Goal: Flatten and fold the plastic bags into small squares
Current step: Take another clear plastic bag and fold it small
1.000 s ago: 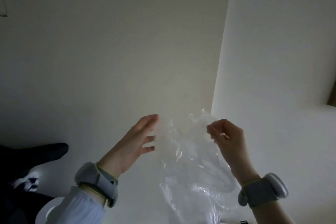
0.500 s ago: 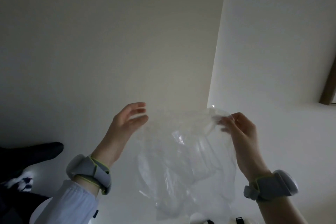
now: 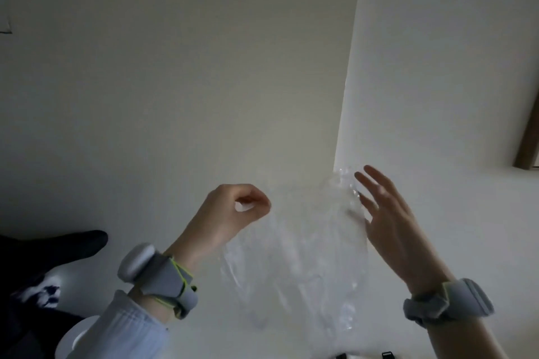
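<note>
Right hand (image 3: 390, 221) has opened against crinkly clear plastic bag (image 3: 297, 256).

— Can you read anything from here, any label or number?
— No, nothing. The two small dark things (image 3: 388, 354) at the bottom edge are too tiny to make out.

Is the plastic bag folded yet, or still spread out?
Spread out, unfolded: the plastic bag hangs crumpled in the air between the left hand, pinching its edge, and the open right hand.
</note>
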Tool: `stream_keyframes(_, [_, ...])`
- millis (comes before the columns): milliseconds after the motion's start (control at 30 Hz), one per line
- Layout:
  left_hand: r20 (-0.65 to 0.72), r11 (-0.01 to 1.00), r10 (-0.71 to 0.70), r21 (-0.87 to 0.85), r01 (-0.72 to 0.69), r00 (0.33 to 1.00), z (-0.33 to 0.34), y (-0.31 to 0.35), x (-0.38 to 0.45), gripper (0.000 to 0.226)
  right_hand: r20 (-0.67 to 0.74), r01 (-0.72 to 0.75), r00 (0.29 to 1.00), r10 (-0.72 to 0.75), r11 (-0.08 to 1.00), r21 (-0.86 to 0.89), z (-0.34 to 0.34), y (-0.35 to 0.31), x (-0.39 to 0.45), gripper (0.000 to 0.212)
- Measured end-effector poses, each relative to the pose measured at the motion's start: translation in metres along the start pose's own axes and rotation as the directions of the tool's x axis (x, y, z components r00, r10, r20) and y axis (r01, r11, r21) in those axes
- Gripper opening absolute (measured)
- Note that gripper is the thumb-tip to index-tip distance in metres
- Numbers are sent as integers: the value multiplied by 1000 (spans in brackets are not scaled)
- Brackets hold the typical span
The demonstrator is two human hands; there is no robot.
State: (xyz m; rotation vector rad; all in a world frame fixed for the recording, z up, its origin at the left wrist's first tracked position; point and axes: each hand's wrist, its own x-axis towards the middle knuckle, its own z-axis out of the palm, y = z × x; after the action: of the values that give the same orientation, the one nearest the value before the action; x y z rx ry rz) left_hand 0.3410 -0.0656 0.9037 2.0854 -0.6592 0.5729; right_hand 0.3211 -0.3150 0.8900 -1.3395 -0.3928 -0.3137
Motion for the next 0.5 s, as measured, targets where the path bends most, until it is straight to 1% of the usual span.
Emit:
stream_keyframes(33, [17,999,-23,-37,23,1000,-3,1,2,25,35,-31,999,30,998,48,-1,1,-1,94])
stream_keyframes(67, [35,996,-35,-81,38,999,-4,0,4,25,54,-46,998,45,999,26,0,3,-1,90])
stream_keyframes(133, [74,985,-65,-156,76,995,-5,0,6,24,23,-27,999,28,999,-35,9,6,-3,64])
stream_keyframes(167, [88,976,-87,-191,103,992,-5,1,5,23,-15,-20,1000,19,1000,-19,12,8,-3,50])
stream_keyframes(233, [72,941,-149,-296,164,986,-7,-2,2,18,-53,-35,998,40,996,81,11,5,-3,24])
stream_keyframes(267, [43,908,-195,-369,197,980,-10,-4,1,17,-56,-51,997,60,987,151,7,2,-3,15])
stream_keyframes(300, [20,864,-254,-445,236,967,-15,-7,-1,17,-69,-67,994,82,977,202,1,1,-3,12])
stream_keyframes(367, [19,743,-371,-594,310,928,-22,-15,-3,18,-118,-80,987,107,974,212,-11,-1,-2,18])
stream_keyframes(433, [64,645,-422,-680,349,904,-28,-19,-4,13,-159,-54,984,78,988,148,-18,-2,-2,24])
stream_keyframes(500, [96,617,-419,-700,361,903,-30,-17,-3,7,-151,-24,988,32,998,53,-21,-3,-4,17])
